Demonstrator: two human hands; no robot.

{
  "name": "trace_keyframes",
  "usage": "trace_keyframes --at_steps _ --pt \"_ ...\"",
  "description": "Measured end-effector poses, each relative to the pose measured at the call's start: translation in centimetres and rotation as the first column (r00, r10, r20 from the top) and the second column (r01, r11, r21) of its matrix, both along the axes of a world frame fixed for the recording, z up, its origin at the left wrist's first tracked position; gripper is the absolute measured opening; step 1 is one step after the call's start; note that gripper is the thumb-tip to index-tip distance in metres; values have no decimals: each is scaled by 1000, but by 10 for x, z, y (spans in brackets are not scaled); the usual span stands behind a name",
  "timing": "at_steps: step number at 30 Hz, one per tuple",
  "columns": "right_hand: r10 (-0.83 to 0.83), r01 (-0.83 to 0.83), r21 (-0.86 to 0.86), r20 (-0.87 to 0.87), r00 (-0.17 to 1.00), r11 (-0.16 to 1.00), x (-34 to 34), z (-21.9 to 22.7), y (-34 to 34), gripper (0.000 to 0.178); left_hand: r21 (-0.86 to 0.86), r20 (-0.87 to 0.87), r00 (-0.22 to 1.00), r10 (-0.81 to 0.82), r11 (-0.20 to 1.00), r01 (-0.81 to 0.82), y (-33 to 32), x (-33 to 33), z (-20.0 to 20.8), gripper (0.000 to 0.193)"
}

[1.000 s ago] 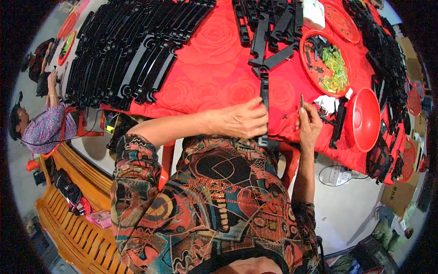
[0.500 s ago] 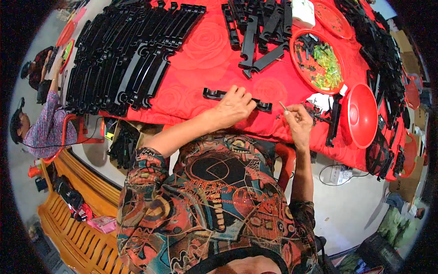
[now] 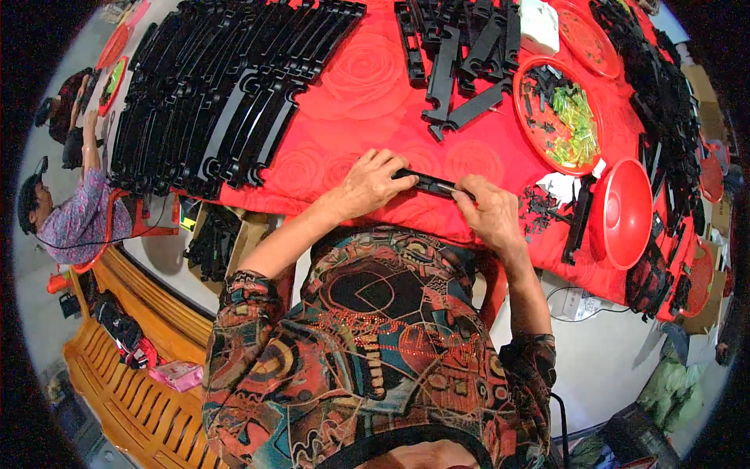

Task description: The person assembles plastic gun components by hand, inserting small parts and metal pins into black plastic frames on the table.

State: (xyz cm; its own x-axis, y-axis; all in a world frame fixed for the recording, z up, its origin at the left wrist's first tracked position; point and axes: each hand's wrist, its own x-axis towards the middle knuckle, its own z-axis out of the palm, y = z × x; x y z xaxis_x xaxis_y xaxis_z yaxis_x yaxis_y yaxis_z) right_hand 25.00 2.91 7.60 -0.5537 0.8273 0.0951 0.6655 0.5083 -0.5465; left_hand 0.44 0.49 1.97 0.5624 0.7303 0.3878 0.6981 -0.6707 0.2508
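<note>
A long black plastic bar [image 3: 431, 184] lies crosswise at the near edge of the red-clothed table. My left hand [image 3: 372, 183] is closed round its left end, the thumb along the top. At its right end, my right hand [image 3: 491, 209] is closed with thumb and fingertips pressed close against the bar. A small thin pale piece [image 3: 447, 187] shows at those fingertips, mostly hidden by them. Small loose black parts [image 3: 542, 209] are scattered right of my right hand, near a black bar [image 3: 578, 220] and a red bowl [image 3: 628, 214].
Black bars [image 3: 226, 102] stand in packed rows at the left, with more piled [image 3: 461, 62] at the back. A round red tray [image 3: 519, 117] holds yellow-green and black bits. Another person [image 3: 78, 211] sits at the far left, near a wooden bench [image 3: 133, 383].
My right hand has moved left with the thin piece onto the bar's right end. My left hand has shifted slightly left and grips the bar, which is now turned narrow side up.
</note>
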Motion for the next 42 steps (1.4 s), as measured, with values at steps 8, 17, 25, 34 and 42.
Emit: trace_keyframes --at_steps 8,17,25,34,42 --pt "14 -5 -75 129 992 997 -12 -11 6 13 10 -17 1000 11 1000 -11 -1 0 -3 24" --pt "-93 91 -162 -2 996 983 -13 -20 6 14 -13 2 1000 6 1000 -6 0 2 -6 24" --pt "-40 43 -214 19 999 976 -12 -12 11 14 -26 25 1000 -1 1000 2 -1 3 -4 23" --pt "30 -23 -213 29 999 977 -9 -15 16 13 -11 51 999 8 1000 -8 0 4 -3 21" --pt "164 -161 -34 84 983 986 -7 -28 16 9 33 133 990 -47 999 43 3 6 -7 18"
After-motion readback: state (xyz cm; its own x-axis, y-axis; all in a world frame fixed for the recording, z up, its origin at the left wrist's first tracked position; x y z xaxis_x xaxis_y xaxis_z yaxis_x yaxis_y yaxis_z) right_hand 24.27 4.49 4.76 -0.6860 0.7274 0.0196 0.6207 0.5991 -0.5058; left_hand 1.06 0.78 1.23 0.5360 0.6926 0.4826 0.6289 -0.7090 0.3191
